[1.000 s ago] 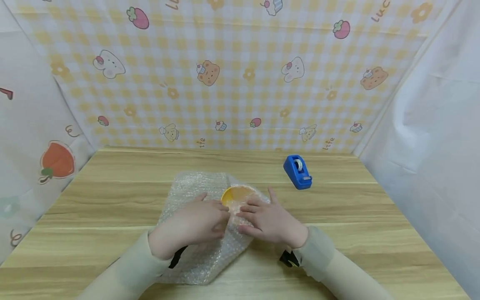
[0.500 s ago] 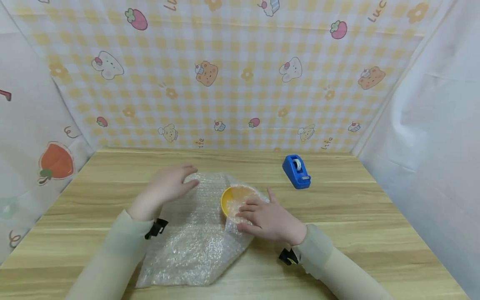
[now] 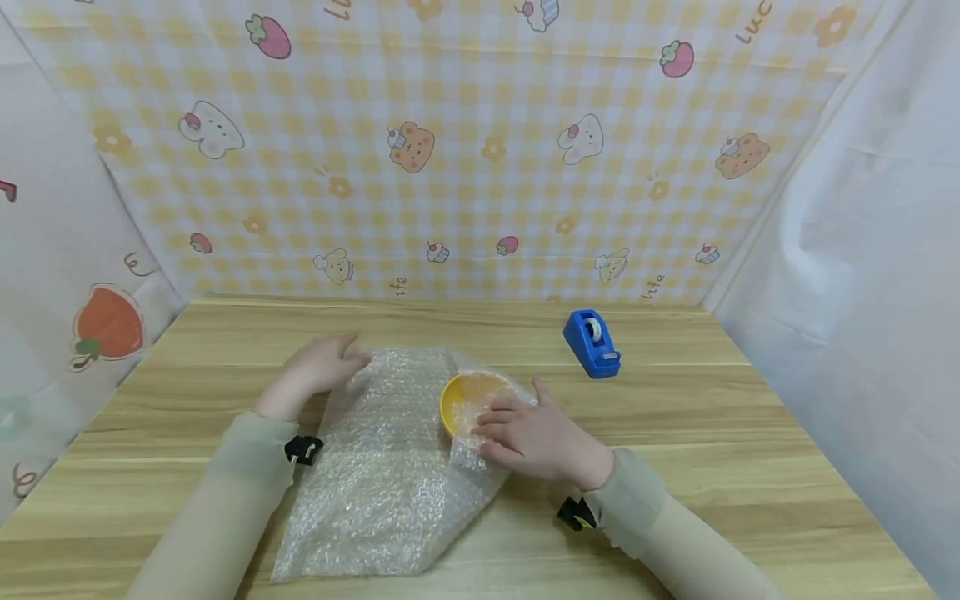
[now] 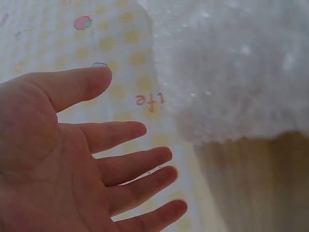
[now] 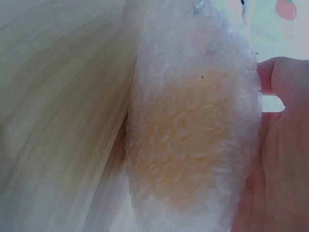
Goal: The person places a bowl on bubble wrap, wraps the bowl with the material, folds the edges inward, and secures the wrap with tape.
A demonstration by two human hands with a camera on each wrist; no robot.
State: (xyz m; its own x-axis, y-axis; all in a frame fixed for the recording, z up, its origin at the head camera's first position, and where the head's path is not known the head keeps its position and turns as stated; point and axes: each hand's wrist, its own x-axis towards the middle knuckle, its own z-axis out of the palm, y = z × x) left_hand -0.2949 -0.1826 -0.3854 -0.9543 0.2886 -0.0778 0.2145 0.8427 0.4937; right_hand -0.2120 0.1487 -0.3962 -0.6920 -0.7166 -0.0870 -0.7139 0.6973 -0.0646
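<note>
White cloth (image 3: 45,250) at far left, big red fruit print (image 3: 108,323) on it. Next, my left hand (image 3: 318,367): fingers spread, holding nothing, just beside the far left corner of the clear bubble-wrap sheet (image 3: 375,467); left wrist view shows a gap between fingers and wrap. Black wrist clip (image 3: 303,450) at that cuff. Sheet lies flat on the light wood-grain table (image 3: 720,450), near edge toward me. Round yellow plastic-looking bowl (image 3: 450,404) sits on the sheet's right part, left rim bare, the rest seen through a wrap flap (image 3: 472,454) folded over it. My right hand (image 3: 536,437) rests on that flap over the bowl, fingers extended and a bit apart, little finger lifted; fingertips hidden in the right wrist view, so can't tell how hard they press. Second black clip (image 3: 577,514) below that wrist. Behind and right of the bowl, apart from the wrap: blue wedge-shaped tape dispenser (image 3: 588,342), pale roll (image 3: 594,329) in it. Yellow-white checked backdrop (image 3: 465,200) behind everything, plain white cloth (image 3: 862,250) at far right.
</note>
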